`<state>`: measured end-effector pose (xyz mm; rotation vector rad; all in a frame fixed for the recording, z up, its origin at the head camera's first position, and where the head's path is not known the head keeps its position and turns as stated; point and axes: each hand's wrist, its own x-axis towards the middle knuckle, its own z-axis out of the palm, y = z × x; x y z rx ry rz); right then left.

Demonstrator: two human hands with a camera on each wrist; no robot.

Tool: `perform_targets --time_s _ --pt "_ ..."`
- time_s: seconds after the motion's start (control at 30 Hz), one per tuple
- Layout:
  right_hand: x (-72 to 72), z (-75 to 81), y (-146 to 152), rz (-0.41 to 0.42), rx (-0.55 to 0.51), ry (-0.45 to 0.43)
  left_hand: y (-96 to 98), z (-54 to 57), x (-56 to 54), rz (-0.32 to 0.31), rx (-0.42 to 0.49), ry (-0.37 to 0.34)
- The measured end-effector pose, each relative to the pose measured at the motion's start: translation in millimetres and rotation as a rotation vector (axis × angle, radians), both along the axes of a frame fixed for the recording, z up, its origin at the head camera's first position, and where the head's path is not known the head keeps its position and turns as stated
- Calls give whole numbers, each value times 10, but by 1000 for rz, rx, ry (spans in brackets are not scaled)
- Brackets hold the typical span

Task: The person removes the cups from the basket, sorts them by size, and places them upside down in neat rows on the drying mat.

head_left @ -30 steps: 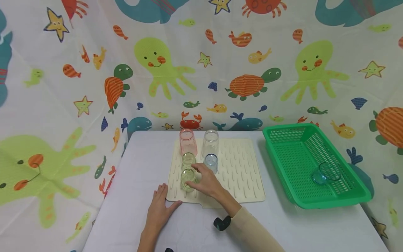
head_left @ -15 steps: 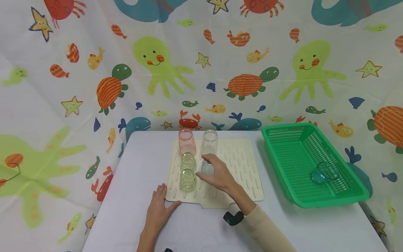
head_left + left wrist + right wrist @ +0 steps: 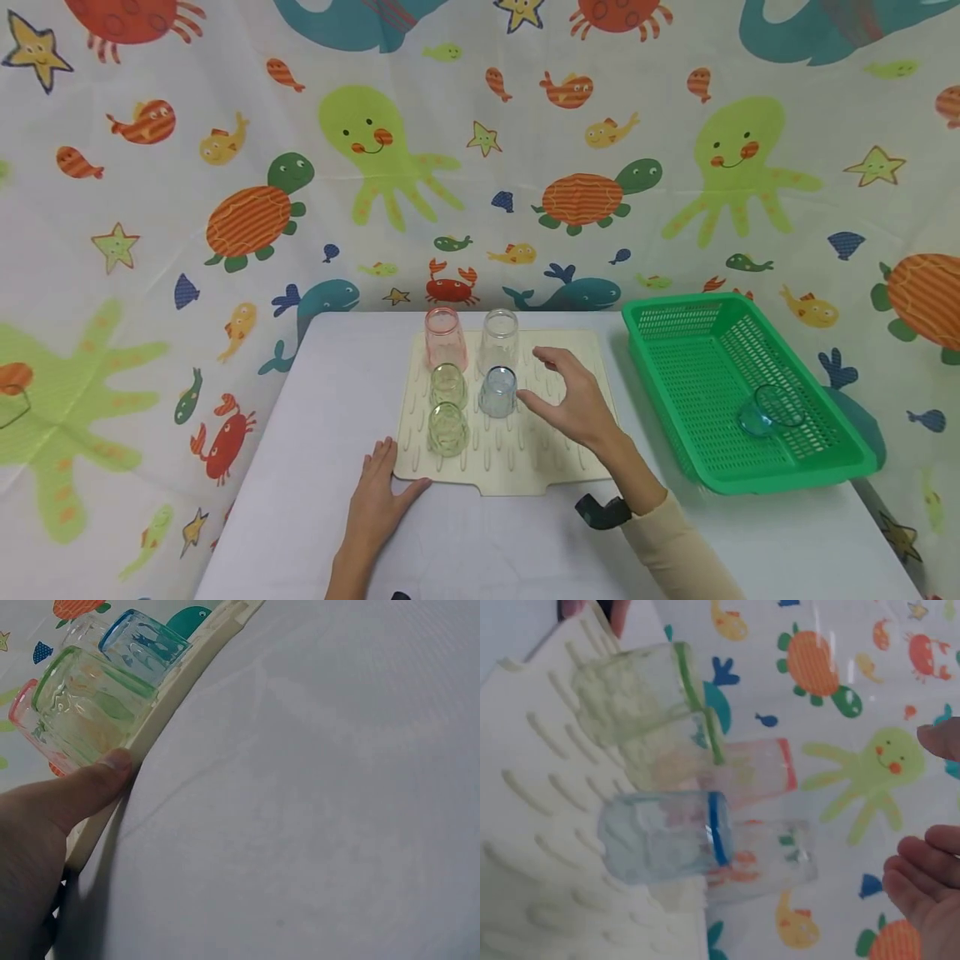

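A cream drying mat bears several upright glasses. On its left half stand a pink glass, two green glasses, a clear glass and a blue glass. My left hand lies at the mat's front left corner, fingers straight; its thumb touches the edge in the left wrist view. My right hand is over the right part of the mat, just right of the blue glass. Its thumb and fingers are spread apart and hold nothing.
To the right of the mat a green plastic basket stands on the white-covered table. A blue glass lies tipped inside it. A curtain printed with sea animals hangs behind the table.
My right hand has moved right, from the front green glass past the blue glass, and its fingers are off the glasses. My left hand has stayed at the mat's corner.
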<state>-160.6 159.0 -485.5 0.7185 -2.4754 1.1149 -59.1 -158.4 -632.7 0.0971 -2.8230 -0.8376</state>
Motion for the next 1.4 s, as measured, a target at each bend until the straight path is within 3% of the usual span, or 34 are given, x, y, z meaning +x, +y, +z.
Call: perform_targets --time_s 0.37,0.57,1.03,1.27,1.4 --pt "-55 143 530 -79 -85 182 -1 -8 9 -4 -7 14" --pt "-70 146 796 -140 -135 199 2 -9 10 6 -16 11" --pt "-6 153 1375 -365 -159 78 -3 33 22 3 13 -68" --pt "60 148 1722 -527 -145 -55 5 17 34 15 -11 16" --pt "87 124 1902 -615 -122 -164 -4 18 37 14 -17 19"
